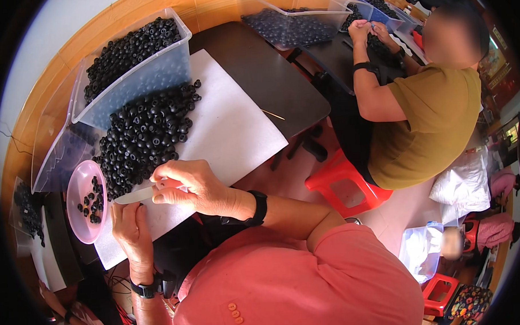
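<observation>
Pale flat stick [136, 194] pinched in right hand [195, 187], above left hand [130, 224]

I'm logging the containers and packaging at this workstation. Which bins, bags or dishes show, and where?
Clear plastic bin: upper left, rectangular, full of black parts.
Second clear bin: top centre, before the co-worker.
Pink dish: by the left hand, round, few parts.
White plastic bags: right, crumpled.
</observation>
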Demonstrator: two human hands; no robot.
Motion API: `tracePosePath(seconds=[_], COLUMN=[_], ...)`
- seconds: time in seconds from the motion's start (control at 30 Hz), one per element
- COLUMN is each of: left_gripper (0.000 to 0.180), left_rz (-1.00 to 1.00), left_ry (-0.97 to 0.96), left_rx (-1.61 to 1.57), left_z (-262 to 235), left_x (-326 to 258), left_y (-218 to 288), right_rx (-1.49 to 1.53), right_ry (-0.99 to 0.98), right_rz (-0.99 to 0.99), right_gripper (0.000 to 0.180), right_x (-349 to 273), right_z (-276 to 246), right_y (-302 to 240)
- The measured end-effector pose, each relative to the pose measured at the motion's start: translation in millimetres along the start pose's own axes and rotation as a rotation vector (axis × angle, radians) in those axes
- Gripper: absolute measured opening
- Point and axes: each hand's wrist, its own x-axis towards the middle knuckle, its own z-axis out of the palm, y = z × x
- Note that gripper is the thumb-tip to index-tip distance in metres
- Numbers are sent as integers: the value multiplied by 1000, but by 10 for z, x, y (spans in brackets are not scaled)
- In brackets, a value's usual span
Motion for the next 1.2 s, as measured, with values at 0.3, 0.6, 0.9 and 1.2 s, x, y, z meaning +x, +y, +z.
tracePosePath(seconds=[0.3, 0.6, 0.9, 1.2], left_gripper=[12, 14, 14, 14], left_rz=[17, -184, -107, -319], left_ry=[29, 42, 117, 82], left_rx=[55, -131, -25, -366], left_z=[16, 25, 102, 41], left_x=[-11, -62, -76, -27], left_y=[-18, -43, -146, -75], right_rx=[-12, 13, 165, 86], right_ry=[0, -92, -47, -109], right_rz=[2, 77, 150, 111], right_gripper=[29, 27, 21, 24], right_x=[1, -2, -30, 23], right_z=[2, -56, 5, 28], right_y=[3, 19, 43, 12])
